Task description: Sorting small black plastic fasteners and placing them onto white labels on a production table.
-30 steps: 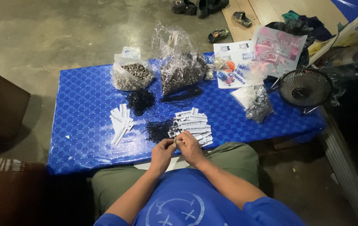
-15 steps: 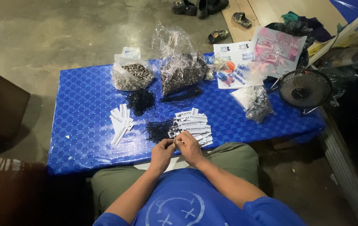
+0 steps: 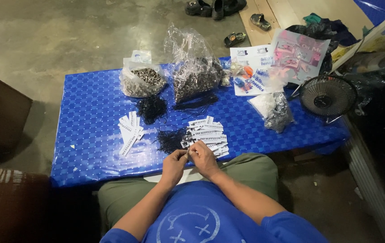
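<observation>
Both hands meet at the table's near edge: left hand (image 3: pixel 173 164) and right hand (image 3: pixel 202 157) pinch together on something small, likely a white tag. The tag pile (image 3: pixel 207 134) lies just ahead of the right hand, black strings (image 3: pixel 170 139) ahead of the left.
</observation>
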